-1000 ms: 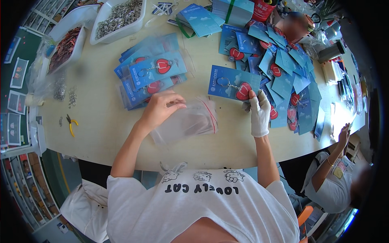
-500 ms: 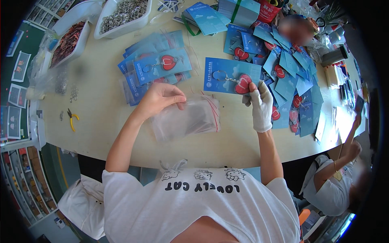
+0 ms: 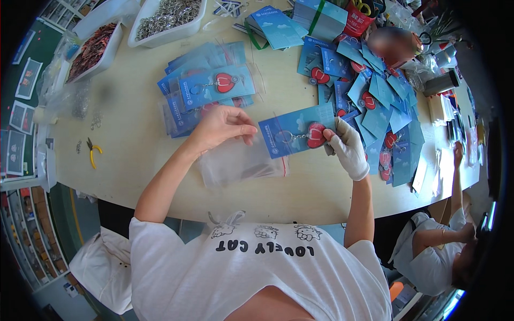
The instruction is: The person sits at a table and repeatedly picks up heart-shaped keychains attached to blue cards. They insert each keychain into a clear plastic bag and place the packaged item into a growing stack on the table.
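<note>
My right hand [image 3: 349,148], in a white glove with bare fingertips, grips a blue printed card [image 3: 292,120] by its right end. On that card is a red heart-shaped keychain [image 3: 316,135] with a metal ring and short chain. My left hand [image 3: 227,127] is bare, its fingers bent together at the upper edge of a stack of clear plastic zip bags [image 3: 230,166]. Whether it pinches a bag's film I cannot make out. The card's left end is close to its fingertips and overlaps the bags. Just beyond lies a pile of bagged keychain cards [image 3: 206,88].
To the right spreads a heap of blue cards with heart keychains [image 3: 377,115]. White bins of metal rings [image 3: 170,24] and reddish pieces [image 3: 115,51] stand far left. Yellow-handled pliers [image 3: 93,153] lie left. Stacked cards [image 3: 321,18] sit at the back. Another person [image 3: 433,241] sits right.
My right hand has brought the card left and toward me, tilting it, so it now overlaps the bags near my left hand. My left hand has shifted slightly right.
</note>
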Motion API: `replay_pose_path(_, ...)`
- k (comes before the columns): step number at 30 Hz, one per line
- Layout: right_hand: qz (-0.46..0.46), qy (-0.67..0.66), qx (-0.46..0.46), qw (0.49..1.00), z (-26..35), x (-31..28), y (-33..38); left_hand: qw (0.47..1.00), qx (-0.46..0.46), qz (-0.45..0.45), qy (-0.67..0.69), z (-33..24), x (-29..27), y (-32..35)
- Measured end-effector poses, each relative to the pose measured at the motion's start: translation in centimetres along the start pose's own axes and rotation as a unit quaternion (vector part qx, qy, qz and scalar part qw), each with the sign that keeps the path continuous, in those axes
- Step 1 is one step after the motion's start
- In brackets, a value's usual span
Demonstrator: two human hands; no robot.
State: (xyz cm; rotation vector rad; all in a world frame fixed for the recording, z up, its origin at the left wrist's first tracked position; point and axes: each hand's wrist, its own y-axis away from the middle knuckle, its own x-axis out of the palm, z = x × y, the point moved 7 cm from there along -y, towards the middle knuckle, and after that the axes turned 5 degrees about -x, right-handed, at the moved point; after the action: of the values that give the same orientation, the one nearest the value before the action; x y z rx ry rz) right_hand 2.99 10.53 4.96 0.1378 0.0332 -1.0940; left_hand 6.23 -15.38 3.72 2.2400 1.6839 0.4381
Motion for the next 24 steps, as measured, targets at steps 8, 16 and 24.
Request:
replay_pose_path(8,0.069,0.008,0.016,0.997,-1.8,5.5,-1.5,0.997,0.03,0.009,-0.075,0.2,1.4,-1.4)
replay_pose_path(16,0.024,-0.023,0.052,0.998,-1.2,5.1,-0.4,0.989,-0.026,0.106,-0.102,1.0,1.8,0.0)
replay_pose_path(24,-0.084,0.002,-0.004,0.996,-0.3,3.4,0.2,0.991,-0.041,0.094,-0.09,0.5,2.6,-0.5)
